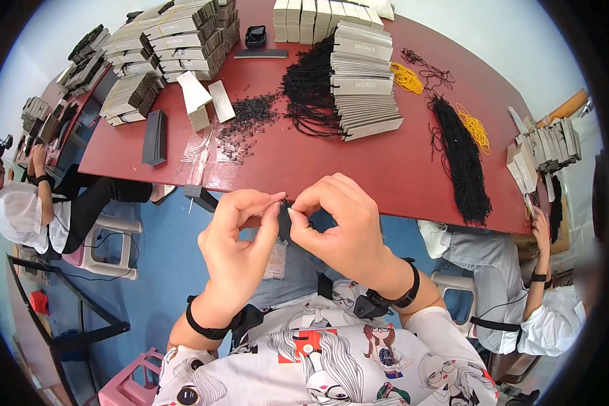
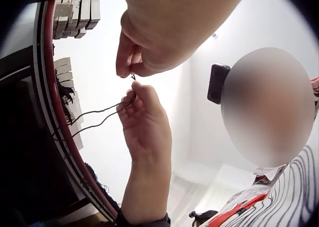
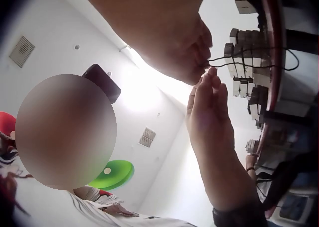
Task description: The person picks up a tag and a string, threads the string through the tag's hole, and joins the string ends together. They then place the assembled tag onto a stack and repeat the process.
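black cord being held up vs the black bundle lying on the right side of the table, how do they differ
The held cord shows as one thin loop, while the bundle is a thick mass of many strands. The held cord is raised off the red table; the bundle lies on it. Both are black and stringy.

We take this for a hand-assembly workshop: stacks of printed cards point(image 1: 364, 86), a bundle of black cords point(image 1: 461, 162) and yellow rubber bands point(image 1: 407, 79) lie on the red tabletop point(image 1: 284, 159), and two more people point(image 1: 20, 211) sit nearby.
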Tool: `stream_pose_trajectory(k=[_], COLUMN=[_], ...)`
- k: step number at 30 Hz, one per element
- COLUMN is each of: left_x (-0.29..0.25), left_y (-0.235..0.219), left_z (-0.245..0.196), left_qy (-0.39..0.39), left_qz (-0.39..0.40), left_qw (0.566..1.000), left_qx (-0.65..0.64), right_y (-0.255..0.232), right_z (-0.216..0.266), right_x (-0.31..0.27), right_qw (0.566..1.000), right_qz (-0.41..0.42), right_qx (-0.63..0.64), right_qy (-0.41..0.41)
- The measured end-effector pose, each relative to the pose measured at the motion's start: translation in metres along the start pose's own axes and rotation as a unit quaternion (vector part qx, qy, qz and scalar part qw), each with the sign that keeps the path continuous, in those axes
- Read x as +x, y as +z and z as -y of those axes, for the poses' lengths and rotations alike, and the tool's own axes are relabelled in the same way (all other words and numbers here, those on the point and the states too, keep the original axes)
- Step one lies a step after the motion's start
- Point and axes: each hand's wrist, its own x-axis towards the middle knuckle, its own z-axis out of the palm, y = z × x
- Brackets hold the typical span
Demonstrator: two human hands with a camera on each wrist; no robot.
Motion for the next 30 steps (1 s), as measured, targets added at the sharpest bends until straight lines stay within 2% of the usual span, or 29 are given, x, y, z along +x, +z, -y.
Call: stream_pose_trajectory(k=[5, 11, 26, 30], left_x=[-0.0022, -0.0024, -0.0029, -0.0041], left_y=[0.0015, 0.0012, -0.0028, 0.0010], left_z=[0.0017, 0.0012, 0.0047, 0.0047], left_qy=[0.035, 0.039, 0.065, 0.067], left_qz=[-0.021, -0.029, 0.003, -0.026], left_qw=[0.999, 0.998, 0.996, 0.997], left_qx=[0.019, 0.033, 0.055, 0.039], right_y=[0.0011, 0.0023, 0.0012, 0.0011], right_z=[0.0001, 0.0008, -0.0014, 0.0002], right_x=[-0.0007, -0.0027, 0.0010, -0.0002], right_qw=[0.999, 0.995, 0.993, 0.995], right_qz=[-0.011, -0.028, -0.010, -0.009], right_qx=[-0.035, -0.064, -0.094, -0.084], right_qy=[-0.034, -0.071, -0.066, -0.054])
